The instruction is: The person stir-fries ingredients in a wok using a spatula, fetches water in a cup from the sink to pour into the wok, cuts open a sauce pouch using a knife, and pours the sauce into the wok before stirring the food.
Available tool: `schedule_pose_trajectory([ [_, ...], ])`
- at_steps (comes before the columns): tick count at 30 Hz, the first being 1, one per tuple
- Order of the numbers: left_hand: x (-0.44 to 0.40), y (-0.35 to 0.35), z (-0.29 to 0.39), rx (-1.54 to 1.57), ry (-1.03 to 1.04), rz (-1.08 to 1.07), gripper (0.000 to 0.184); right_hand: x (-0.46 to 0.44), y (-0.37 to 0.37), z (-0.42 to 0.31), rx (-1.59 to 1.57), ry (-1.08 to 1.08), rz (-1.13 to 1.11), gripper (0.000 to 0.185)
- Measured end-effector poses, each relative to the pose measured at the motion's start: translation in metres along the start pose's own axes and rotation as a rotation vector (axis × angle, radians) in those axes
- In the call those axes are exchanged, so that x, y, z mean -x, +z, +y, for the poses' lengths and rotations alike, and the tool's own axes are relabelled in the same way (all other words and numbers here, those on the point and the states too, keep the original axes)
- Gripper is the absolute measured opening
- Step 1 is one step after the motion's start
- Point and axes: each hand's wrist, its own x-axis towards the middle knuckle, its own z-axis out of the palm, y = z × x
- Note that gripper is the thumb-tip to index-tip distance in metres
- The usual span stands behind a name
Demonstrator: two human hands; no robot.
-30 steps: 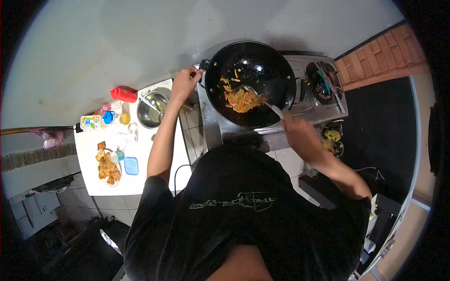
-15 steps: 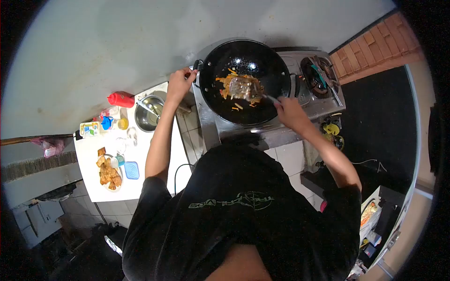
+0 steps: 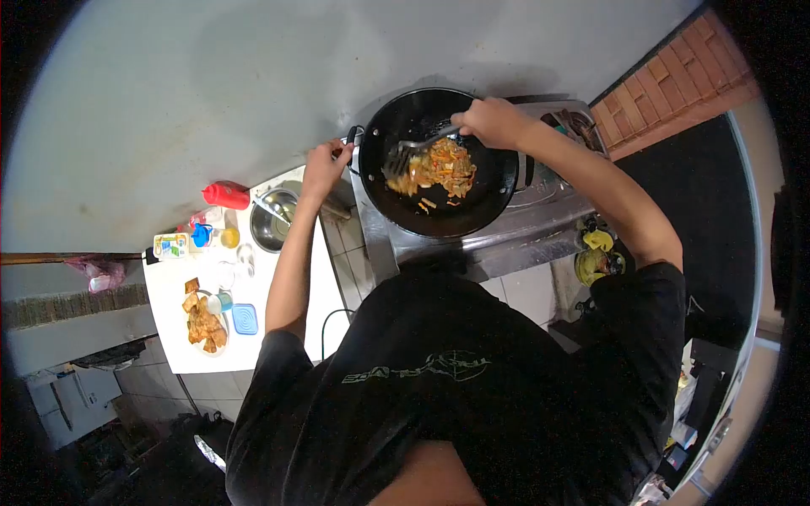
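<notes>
A black two-handled wok (image 3: 489, 198) stands on the stove, with chopped orange and brown food (image 3: 453, 169) spread across its middle. My left hand (image 3: 324, 169) is closed at the wok's left handle (image 3: 353, 137). Over the far right part of the wok, my right hand (image 3: 495, 123) grips the handle of a slotted metal spatula (image 3: 401, 158). The spatula's head, slightly blurred, is at the left side of the food.
The steel stove (image 3: 540, 198) extends right to a second burner (image 3: 578, 126). On the white table (image 3: 278, 325) at left are a steel bowl (image 3: 268, 232), a red squeeze bottle (image 3: 226, 195), a plate of browned food pieces (image 3: 205, 325) and a blue lid (image 3: 245, 319).
My right hand has gone from the wok's near right rim to its far side. The spatula head has shifted left, and the food beneath it has moved. My left hand stays at the handle.
</notes>
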Motion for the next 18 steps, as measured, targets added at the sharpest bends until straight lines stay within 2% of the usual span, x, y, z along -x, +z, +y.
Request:
schedule_pose_trajectory([
  [1, 0.000, 0.000, 0.000, 0.012, -0.013, -0.006, 0.034, 0.004, -0.014, -0.006, -0.037, 0.033, -0.111, 0.016],
  [2, 0.000, -0.001, 0.000, 0.014, -0.018, -0.001, 0.034, 0.009, -0.020, -0.003, -0.034, 0.026, -0.113, 0.016],
  [4, 0.000, 0.000, 0.000, 0.009, 0.014, 0.010, 0.034, 0.021, -0.029, 0.008, 0.059, 0.076, 0.002, 0.018],
  [5, 0.001, 0.001, -0.001, 0.009, 0.009, 0.009, 0.034, 0.021, -0.042, 0.007, 0.083, 0.204, -0.072, 0.020],
  [6, 0.001, 0.001, -0.002, 0.019, 0.004, 0.009, 0.034, 0.021, -0.042, 0.007, 0.081, 0.203, -0.072, 0.020],
  [8, 0.000, 0.001, -0.002, 0.025, 0.006, 0.005, 0.034, 0.022, -0.042, 0.008, 0.115, 0.394, -0.057, 0.023],
  [9, 0.000, 0.001, -0.002, 0.016, 0.010, 0.006, 0.034, 0.013, -0.035, 0.014, 0.012, 0.452, -0.197, 0.021],
  [10, 0.000, 0.001, -0.003, 0.007, 0.012, 0.009, 0.034, 0.009, -0.023, 0.014, 0.013, 0.454, -0.196, 0.021],
  [12, 0.000, 0.002, -0.005, 0.023, 0.030, 0.013, 0.034, -0.001, -0.007, 0.002, -0.307, 0.669, -0.470, 0.024],
  [13, 0.000, 0.002, -0.006, 0.038, 0.047, 0.019, 0.034, 0.004, 0.009, 0.002, -0.306, 0.670, -0.469, 0.024],
  [15, -0.001, 0.003, -0.010, 0.040, 0.041, 0.020, 0.034, 0.027, 0.030, -0.011, -0.472, 0.293, 0.005, 0.026],
  [17, 0.000, 0.003, -0.011, 0.046, 0.028, 0.025, 0.034, 0.053, 0.015, -0.038, -0.442, 0.236, 0.043, 0.023],
  [18, 0.000, 0.001, -0.006, 0.037, 0.027, 0.025, 0.035, 0.068, 0.004, -0.058, -0.386, 0.290, 0.069, 0.023],
])
